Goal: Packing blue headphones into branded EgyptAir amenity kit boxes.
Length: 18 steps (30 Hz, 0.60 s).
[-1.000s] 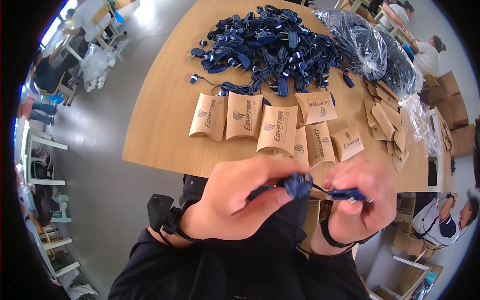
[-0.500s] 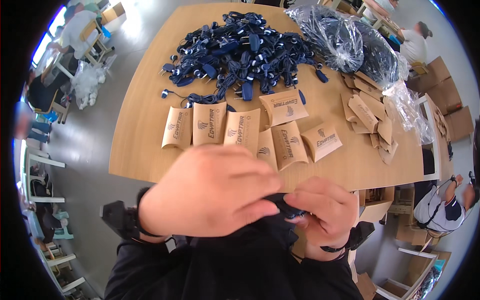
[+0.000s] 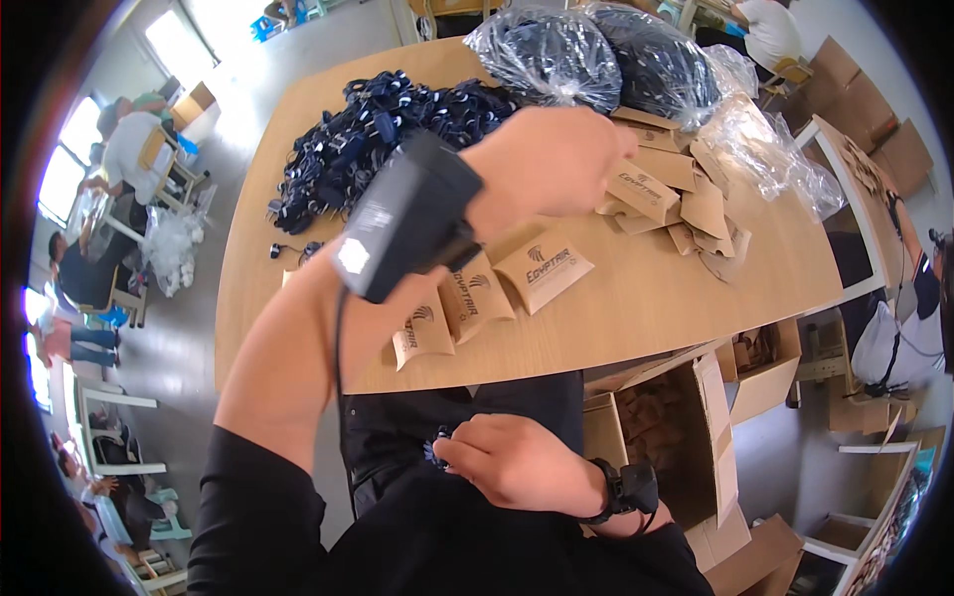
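Observation:
My left hand [image 3: 552, 164] is stretched across the table to a pile of flat brown pillow-shaped cartons [image 3: 701, 207]. Its fingertips are at the pile's near-left edge, mostly hidden and smeared, so I cannot see whether they grip one. Down by my lap, my right hand [image 3: 522, 462] is closed around a small bundle of dark blue earphones [image 3: 435, 452], only its end showing past the fingers. Several filled brown pillow boxes [image 3: 542, 268] lie on the table under and beside my left forearm, which partly covers them.
A heap of dark blue corded earphones [image 3: 348, 144] covers the table's far left. Clear plastic bags [image 3: 547, 60] stuffed with dark items lie at the back, with crumpled clear film [image 3: 770, 164] at the right. An open cardboard box [image 3: 711, 427] stands below the table's right edge.
My left hand has left my right hand and reached far right to the carton pile. My right hand has lowered toward my lap with the earphones. The view has shifted.

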Each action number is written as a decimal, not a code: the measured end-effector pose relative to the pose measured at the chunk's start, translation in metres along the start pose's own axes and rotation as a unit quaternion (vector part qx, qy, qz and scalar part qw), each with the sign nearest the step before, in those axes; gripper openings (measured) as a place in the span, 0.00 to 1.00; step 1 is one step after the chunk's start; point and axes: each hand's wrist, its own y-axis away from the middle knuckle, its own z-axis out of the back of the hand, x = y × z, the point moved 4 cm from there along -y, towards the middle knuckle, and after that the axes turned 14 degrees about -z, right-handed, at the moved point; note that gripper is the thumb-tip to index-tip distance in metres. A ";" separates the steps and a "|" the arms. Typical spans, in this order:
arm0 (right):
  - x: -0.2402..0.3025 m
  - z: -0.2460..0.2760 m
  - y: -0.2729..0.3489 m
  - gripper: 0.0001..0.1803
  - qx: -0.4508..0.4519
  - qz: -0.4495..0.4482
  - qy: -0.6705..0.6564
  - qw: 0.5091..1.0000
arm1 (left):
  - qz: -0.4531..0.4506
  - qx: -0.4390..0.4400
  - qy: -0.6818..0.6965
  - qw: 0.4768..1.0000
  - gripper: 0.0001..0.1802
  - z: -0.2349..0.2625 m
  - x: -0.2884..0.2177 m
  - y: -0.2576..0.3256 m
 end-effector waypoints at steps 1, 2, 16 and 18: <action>-0.002 0.001 0.004 0.16 -0.011 -0.005 0.002 1.000 | -0.023 0.021 -0.010 0.999 0.22 -0.014 -0.003 -0.012; -0.004 0.001 0.007 0.16 -0.015 -0.013 0.005 1.000 | -0.044 0.040 -0.020 0.998 0.24 -0.028 -0.006 -0.022; -0.011 -0.009 0.000 0.15 0.004 -0.042 0.005 0.999 | -0.059 0.039 -0.056 0.996 0.12 -0.032 -0.007 -0.032; -0.011 -0.011 -0.005 0.16 0.001 -0.040 -0.005 0.999 | -0.060 0.000 -0.040 0.997 0.11 -0.012 -0.009 -0.018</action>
